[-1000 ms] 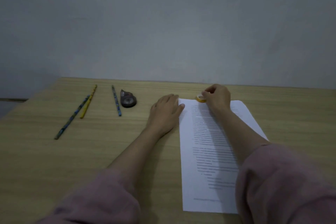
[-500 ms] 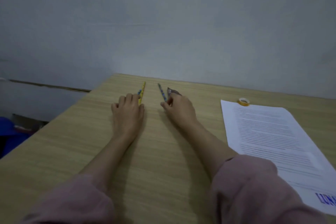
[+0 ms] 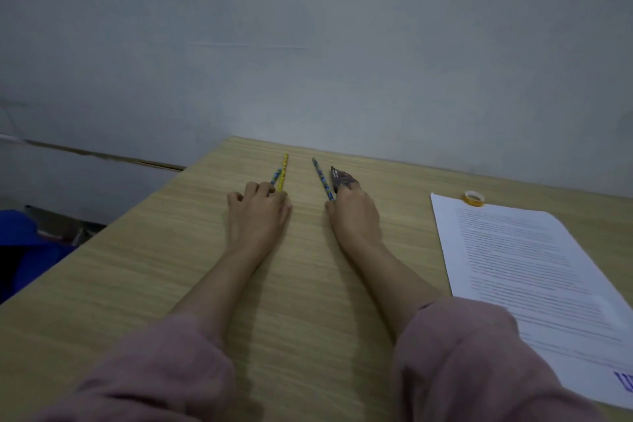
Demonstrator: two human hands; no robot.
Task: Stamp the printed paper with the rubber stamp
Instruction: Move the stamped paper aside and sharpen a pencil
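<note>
The printed paper (image 3: 527,271) lies on the right side of the wooden table (image 3: 137,267), with a blue stamp mark (image 3: 624,384) at its near right corner. A small yellow round stamp (image 3: 474,198) stands at the sheet's far left corner, with no hand on it. My left hand (image 3: 258,216) rests palm down, its fingertips at the near ends of a yellow pencil (image 3: 283,169) and a blue pencil (image 3: 276,175). My right hand (image 3: 354,216) lies over the near end of a dark tape dispenser (image 3: 339,176), its thumb beside another blue pencil (image 3: 320,175). Its fingers are hidden.
A grey wall stands right behind the table's far edge. The table's left edge runs diagonally, with blue things (image 3: 24,250) on the floor beyond it. Pink sleeves cover both forearms at the bottom of the view.
Both hands left the paper and the yellow stamp and moved left to the pencils and the dispenser. The view swung left. In the last half second nothing visibly moved.
</note>
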